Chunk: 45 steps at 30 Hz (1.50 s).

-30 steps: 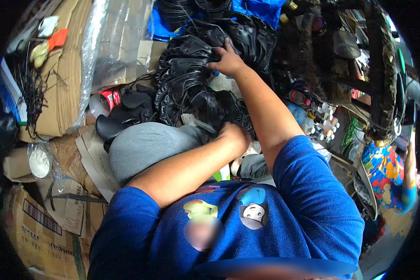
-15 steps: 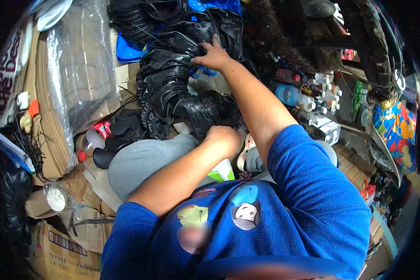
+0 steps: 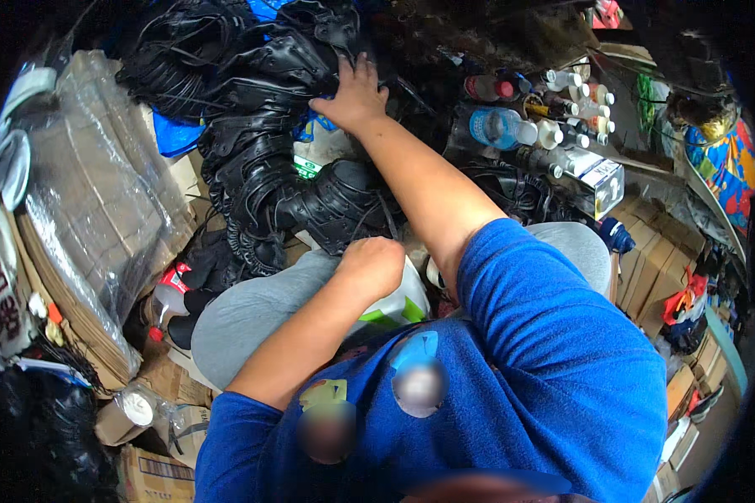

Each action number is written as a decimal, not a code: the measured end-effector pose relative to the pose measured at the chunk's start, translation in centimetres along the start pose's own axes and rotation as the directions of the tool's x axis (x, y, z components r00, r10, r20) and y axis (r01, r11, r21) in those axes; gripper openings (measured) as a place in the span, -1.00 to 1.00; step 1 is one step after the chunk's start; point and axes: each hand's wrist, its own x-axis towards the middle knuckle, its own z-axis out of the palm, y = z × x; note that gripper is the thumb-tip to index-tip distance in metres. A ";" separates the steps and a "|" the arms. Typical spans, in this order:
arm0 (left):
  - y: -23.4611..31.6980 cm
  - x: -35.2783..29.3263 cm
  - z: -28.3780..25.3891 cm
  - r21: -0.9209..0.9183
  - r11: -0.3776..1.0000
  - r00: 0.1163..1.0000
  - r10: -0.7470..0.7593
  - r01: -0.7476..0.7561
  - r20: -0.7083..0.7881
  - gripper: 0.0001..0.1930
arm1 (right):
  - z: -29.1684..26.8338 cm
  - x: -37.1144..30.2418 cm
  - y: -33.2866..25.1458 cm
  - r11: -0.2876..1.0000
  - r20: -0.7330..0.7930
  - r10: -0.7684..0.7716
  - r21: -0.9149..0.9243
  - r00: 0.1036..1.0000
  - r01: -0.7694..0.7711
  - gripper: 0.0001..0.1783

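Note:
A long curved row of black, leather-like shoe uppers [image 3: 242, 142], nested into one another with loose laces, runs from the far side toward my lap. My right hand [image 3: 356, 96] reaches out to the far part of the row, fingers spread and resting on the uppers' edge. Close to my lap, at the near end of the row, is my left hand [image 3: 373, 266], closed in a fist with its back up. Its fingers are turned under, so whatever it may hold is hidden. A white and green bag [image 3: 398, 303] lies partly below it.
Plastic-wrapped cardboard sheets [image 3: 101, 176] stand at the left, with a clear red-labelled bottle [image 3: 169, 302] nearby. Several small bottles, one blue-labelled [image 3: 499, 127], are grouped at the right beside a small box [image 3: 596, 180]. Cardboard [image 3: 654, 251] lies farther right.
The view has shifted, so the row of uppers and both hands sit farther left in it. My right hand remains spread on the uppers; my left stays closed near my lap.

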 end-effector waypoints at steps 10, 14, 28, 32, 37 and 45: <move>2.5 1.5 -3.0 0.198 0.977 0.997 0.072 -0.075 0.019 -0.81 | -2.5 1.4 1.1 0.996 0.264 -0.059 -0.053 0.963 0.075 -0.01; 2.0 2.9 -6.3 0.223 0.975 0.995 0.026 -0.005 -0.094 -0.83 | -4.8 0.1 4.5 0.950 0.144 -0.301 0.133 0.943 0.283 -0.33; -0.3 -0.5 -12.0 0.219 0.941 0.865 -0.125 0.259 -0.486 -0.80 | -12.5 -12.6 10.4 0.881 0.298 -0.216 0.471 0.930 0.053 -0.56; -3.2 -1.9 -10.6 0.239 0.921 0.853 -0.156 0.308 -0.499 -0.78 | -17.0 -13.2 15.7 0.966 0.169 -0.129 0.245 0.977 0.085 -0.54; -4.6 -0.8 -7.6 0.242 0.902 0.899 -0.261 0.356 -0.350 -0.73 | -20.9 -15.6 24.9 0.967 -0.103 0.252 0.008 0.962 -0.253 -0.52; 0.7 0.5 -8.5 0.287 0.938 0.930 -0.084 0.195 -0.358 -0.71 | -9.0 -20.1 24.1 0.924 0.161 0.361 0.070 0.919 -0.375 -0.66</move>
